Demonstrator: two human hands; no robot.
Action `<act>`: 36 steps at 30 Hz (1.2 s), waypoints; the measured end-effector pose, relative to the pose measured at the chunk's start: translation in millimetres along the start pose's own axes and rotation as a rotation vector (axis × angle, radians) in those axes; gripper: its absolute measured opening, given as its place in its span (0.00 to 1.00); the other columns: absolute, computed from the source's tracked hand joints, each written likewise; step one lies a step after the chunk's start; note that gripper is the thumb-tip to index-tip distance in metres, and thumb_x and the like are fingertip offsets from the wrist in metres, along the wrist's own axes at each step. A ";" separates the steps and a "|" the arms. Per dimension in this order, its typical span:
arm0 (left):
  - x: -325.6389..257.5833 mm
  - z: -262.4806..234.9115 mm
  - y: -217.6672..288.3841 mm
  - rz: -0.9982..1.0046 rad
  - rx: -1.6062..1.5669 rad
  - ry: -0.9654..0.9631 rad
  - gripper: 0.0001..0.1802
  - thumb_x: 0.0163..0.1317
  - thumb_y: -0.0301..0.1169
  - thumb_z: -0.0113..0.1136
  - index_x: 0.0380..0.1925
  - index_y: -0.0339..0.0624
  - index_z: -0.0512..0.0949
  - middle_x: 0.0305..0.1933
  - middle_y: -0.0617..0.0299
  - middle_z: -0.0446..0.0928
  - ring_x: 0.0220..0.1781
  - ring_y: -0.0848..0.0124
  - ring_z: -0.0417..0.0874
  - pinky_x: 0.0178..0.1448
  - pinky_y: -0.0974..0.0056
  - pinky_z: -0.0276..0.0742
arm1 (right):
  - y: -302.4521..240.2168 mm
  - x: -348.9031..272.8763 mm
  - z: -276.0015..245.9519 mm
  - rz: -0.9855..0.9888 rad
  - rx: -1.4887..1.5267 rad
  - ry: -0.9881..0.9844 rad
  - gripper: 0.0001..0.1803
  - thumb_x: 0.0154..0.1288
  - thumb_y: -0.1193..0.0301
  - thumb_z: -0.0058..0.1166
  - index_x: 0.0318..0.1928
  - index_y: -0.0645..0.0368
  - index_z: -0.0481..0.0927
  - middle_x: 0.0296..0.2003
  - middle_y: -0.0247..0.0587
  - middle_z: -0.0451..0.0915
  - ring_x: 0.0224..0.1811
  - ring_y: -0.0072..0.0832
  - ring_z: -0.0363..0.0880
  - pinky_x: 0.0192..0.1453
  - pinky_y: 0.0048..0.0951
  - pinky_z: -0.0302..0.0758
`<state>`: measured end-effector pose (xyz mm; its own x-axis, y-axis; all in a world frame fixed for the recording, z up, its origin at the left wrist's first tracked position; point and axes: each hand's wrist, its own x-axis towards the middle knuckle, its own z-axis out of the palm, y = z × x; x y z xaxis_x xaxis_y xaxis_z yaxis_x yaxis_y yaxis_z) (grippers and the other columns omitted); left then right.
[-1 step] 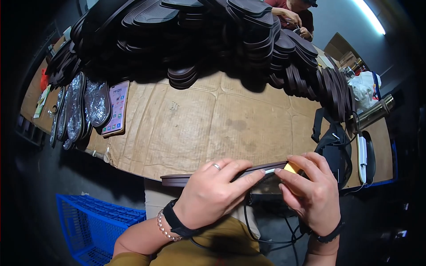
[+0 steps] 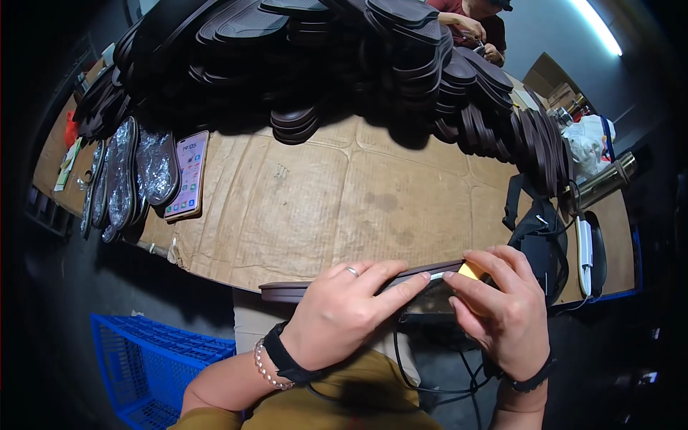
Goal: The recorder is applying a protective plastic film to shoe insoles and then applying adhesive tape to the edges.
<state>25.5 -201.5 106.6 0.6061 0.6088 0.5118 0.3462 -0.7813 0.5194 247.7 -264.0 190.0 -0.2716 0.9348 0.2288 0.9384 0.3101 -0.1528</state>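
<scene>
the left hand is closed around the dark brown sole, which lies crosswise along the table's near edge, its left end sticking out past the hand. the right hand grips a yellow object between thumb and fingers at the sole's right end; a short white piece shows between the two thumbs, though what it belongs to is unclear. beyond them spreads brown cardboard, with a lit phone beside film-wrapped soles on the left and large piles of soles at the far side.
</scene>
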 end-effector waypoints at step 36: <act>-33.4 -12.6 -7.8 0.062 0.217 0.067 0.22 0.60 0.30 0.61 0.55 0.57 0.87 0.56 0.66 0.87 0.50 0.67 0.88 0.43 0.63 0.78 | -27.6 -20.3 37.8 0.362 -0.008 0.266 0.23 0.51 0.67 0.78 0.47 0.64 0.85 0.43 0.49 0.77 0.47 0.47 0.75 0.52 0.44 0.75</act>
<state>-6.5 -214.0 94.1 0.5845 0.5613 0.5860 0.4603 -0.8241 0.3302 219.3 -285.0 153.2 0.1380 0.9054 0.4015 0.9648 -0.0312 -0.2613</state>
